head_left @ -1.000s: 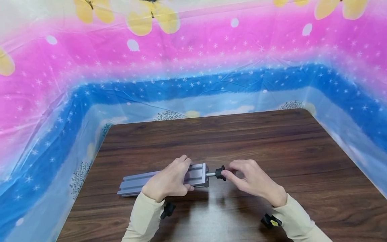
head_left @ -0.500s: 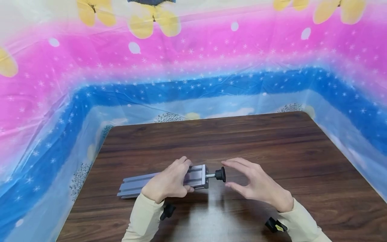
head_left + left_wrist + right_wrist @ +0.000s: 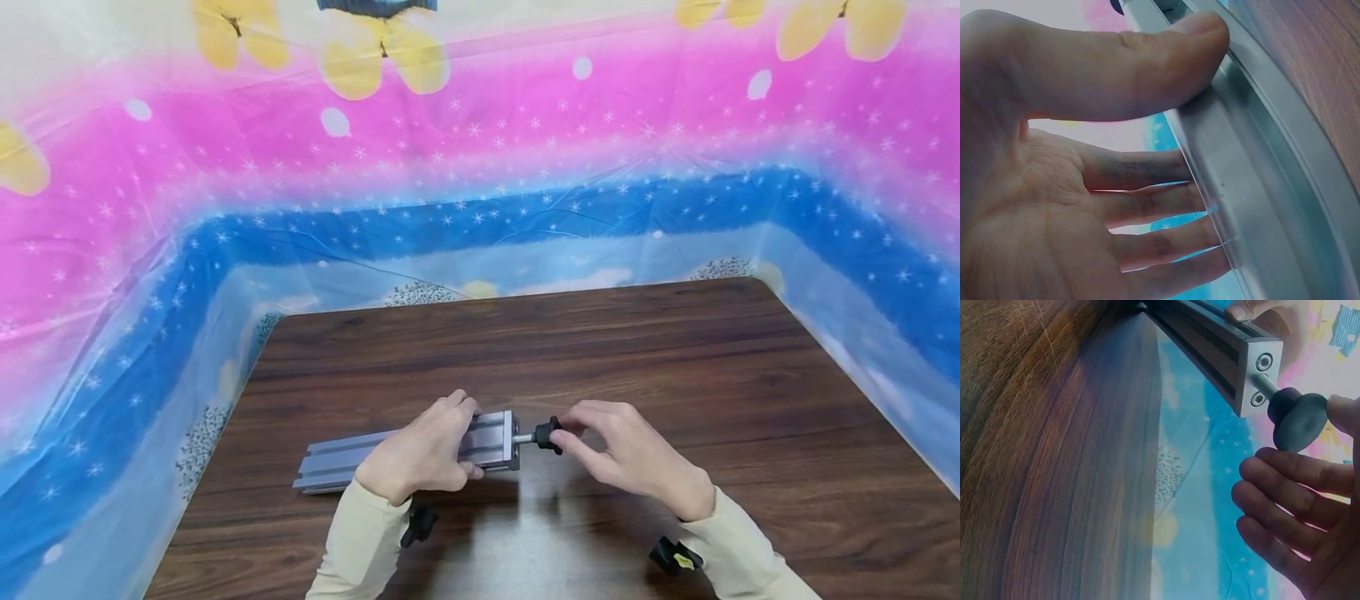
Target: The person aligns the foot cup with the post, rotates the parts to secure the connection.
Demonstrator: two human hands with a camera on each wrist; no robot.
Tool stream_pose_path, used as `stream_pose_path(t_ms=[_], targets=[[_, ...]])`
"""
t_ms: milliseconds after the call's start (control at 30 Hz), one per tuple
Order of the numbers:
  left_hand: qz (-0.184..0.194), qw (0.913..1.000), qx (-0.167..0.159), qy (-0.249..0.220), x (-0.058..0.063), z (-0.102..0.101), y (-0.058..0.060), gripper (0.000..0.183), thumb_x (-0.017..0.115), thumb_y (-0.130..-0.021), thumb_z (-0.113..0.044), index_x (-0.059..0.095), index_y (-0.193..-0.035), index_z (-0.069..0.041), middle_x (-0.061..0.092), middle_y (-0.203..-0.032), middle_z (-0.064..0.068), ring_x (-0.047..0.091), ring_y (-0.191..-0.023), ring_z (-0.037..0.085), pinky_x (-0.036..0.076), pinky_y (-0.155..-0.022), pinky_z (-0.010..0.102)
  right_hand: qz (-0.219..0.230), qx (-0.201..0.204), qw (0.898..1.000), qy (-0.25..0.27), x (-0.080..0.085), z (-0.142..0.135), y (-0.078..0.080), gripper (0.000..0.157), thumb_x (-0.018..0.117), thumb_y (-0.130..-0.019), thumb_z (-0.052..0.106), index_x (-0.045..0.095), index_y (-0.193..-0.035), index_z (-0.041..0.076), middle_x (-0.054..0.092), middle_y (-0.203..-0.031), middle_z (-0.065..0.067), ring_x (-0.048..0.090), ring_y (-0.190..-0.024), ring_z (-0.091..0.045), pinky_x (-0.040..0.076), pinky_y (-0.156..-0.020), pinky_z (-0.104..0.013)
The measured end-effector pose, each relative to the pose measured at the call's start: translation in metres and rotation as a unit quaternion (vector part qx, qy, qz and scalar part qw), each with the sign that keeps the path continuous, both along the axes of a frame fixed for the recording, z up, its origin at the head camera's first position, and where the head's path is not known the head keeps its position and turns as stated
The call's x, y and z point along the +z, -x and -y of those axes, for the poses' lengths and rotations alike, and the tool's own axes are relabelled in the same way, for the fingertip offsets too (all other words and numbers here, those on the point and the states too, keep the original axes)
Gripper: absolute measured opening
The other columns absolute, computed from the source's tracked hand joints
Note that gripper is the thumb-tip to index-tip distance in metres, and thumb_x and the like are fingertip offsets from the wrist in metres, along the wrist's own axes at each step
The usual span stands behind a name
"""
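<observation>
A silver aluminium extrusion (image 3: 341,461) with slots along its length lies across the wooden table, end plate to the right. My left hand (image 3: 423,450) grips it near that end; thumb and fingers sit on opposite sides in the left wrist view. Out of the end plate (image 3: 1249,394), between two socket-head screws, comes a threaded stud (image 3: 1266,386) carrying a black levelling foot (image 3: 1300,422). My right hand (image 3: 633,457) pinches the foot's rim between thumb and index finger. Its other fingers are slightly bent and hold nothing.
The dark wood-grain table (image 3: 637,342) extends beyond both hands. A printed curtain (image 3: 480,192) in pink and blue hangs around its far and side edges. Black wrist mounts (image 3: 418,525) show below each sleeve.
Half a second ago my right thumb and fingers were spread away from the foot; now they pinch it again. The left hand and the extrusion stay in place.
</observation>
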State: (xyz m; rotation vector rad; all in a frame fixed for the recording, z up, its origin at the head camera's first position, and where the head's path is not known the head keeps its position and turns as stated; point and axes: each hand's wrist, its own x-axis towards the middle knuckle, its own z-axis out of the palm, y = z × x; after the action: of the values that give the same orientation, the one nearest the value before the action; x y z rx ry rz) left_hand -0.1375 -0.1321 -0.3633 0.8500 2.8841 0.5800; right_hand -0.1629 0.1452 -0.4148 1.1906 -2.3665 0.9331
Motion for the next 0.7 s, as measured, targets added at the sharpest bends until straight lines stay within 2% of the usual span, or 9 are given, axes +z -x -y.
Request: stream_pose_path(t_ms=[100,200,267,333,433,533,600,700], targets=[[0.000,1.0000,0.000,0.001,0.000,-0.001,0.000,0.041,0.085,-0.075,-0.012,0.059,-0.103,0.001,0.047,-0.089,0.005,0.042,-0.077,0.019,0.039,-0.070,0.032,0.009,-0.013,1.000,-0.007,-0.001,0.001,0.000,0.022,0.064,-0.100,0.022,0.059,-0.078,0.026,0.055,-0.072,0.019,0.048,-0.061,0.006,0.044,-0.059,-0.015],[0.005,1.0000,0.004,0.002,0.000,-0.001,-0.001,0.041,0.085,-0.075,-0.012,0.059,-0.104,0.001,0.047,-0.090,0.005,0.043,-0.077,0.019,0.040,-0.069,0.033,0.020,-0.027,0.999,-0.013,0.000,0.002,-0.001,0.025,0.062,-0.101,0.021,0.058,-0.077,0.025,0.051,-0.069,0.018,0.044,-0.058,0.003,0.041,-0.056,-0.016],[0.007,1.0000,0.006,0.002,0.000,-0.002,-0.001,0.042,0.086,-0.075,-0.012,0.059,-0.105,0.002,0.048,-0.090,0.006,0.043,-0.078,0.019,0.040,-0.070,0.033,0.032,-0.035,0.999,-0.014,0.000,0.001,-0.003,0.017,0.062,-0.101,0.022,0.064,-0.084,0.023,0.058,-0.075,0.017,0.052,-0.063,0.002,0.047,-0.061,-0.018],[0.005,1.0000,0.005,0.003,0.000,-0.002,-0.001,0.042,0.085,-0.075,-0.012,0.059,-0.105,0.002,0.048,-0.090,0.006,0.043,-0.078,0.019,0.040,-0.070,0.034,0.031,-0.038,0.999,-0.012,0.001,-0.002,-0.005,0.007,0.065,-0.099,0.024,0.070,-0.099,0.018,0.067,-0.088,0.011,0.064,-0.077,-0.003,0.054,-0.071,-0.025],[-0.004,1.0000,0.000,0.004,0.000,-0.001,0.000,0.043,0.085,-0.075,-0.013,0.059,-0.105,0.002,0.048,-0.091,0.006,0.042,-0.079,0.019,0.040,-0.071,0.034,0.006,-0.016,1.000,-0.001,0.002,-0.006,-0.006,0.037,0.075,-0.091,0.025,0.067,-0.124,0.009,0.070,-0.116,-0.001,0.068,-0.106,-0.013,0.055,-0.091,-0.032],[-0.008,0.9999,-0.001,0.007,0.000,-0.001,0.000,0.043,0.085,-0.075,-0.013,0.059,-0.105,0.002,0.048,-0.090,0.005,0.042,-0.079,0.019,0.041,-0.072,0.034,-0.034,0.024,0.999,0.011,0.002,-0.008,-0.005,0.059,0.083,-0.083,0.021,0.060,-0.135,0.005,0.065,-0.129,-0.007,0.064,-0.118,-0.020,0.048,-0.102,-0.025],[-0.011,0.9999,-0.003,0.007,0.001,0.000,0.001,0.043,0.085,-0.075,-0.013,0.058,-0.104,0.002,0.048,-0.090,0.005,0.042,-0.079,0.020,0.040,-0.073,0.035,-0.048,0.047,0.998,0.020,0.002,-0.008,-0.004,0.060,0.083,-0.082,0.015,0.060,-0.136,0.005,0.065,-0.130,-0.008,0.064,-0.118,-0.020,0.044,-0.105,-0.020],[-0.011,0.9999,-0.003,0.008,0.001,-0.001,0.001,0.042,0.085,-0.075,-0.013,0.058,-0.104,0.002,0.047,-0.090,0.005,0.042,-0.079,0.019,0.040,-0.072,0.034,-0.058,0.058,0.996,0.024,0.002,-0.007,-0.002,0.056,0.082,-0.082,0.010,0.062,-0.134,0.005,0.067,-0.127,-0.006,0.065,-0.115,-0.020,0.044,-0.103,-0.017]])
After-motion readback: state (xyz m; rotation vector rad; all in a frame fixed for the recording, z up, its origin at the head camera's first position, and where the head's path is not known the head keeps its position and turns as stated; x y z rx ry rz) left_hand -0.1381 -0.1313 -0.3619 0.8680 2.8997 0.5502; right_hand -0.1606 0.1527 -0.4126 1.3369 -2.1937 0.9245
